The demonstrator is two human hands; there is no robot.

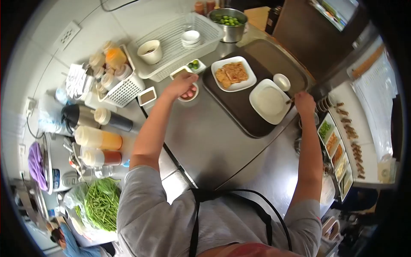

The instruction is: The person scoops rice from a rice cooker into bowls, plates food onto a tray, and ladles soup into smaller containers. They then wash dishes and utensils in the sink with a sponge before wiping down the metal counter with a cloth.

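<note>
My left hand [182,86] is over a small round bowl [190,95] on the steel counter, its fingers pressed together; whatever they hold is hidden. Beside it lie a small white dish with green limes [195,65] and a dish of brown sauce [147,97]. My right hand [304,103] is closed at the tray's right edge, with a small brown thing I cannot make out at its fingers. On the dark tray [231,112] are a square plate of browned food [233,73], a white plate holding something pale [269,102] and a small white bowl [281,82].
A white rack [171,40] with bowls and a steel pot of limes [228,23] stand at the back. Sauce bottles [100,139] and a bag of green beans [102,203] are left. Topping containers [336,150] line the right. Another person [70,240] is at lower left.
</note>
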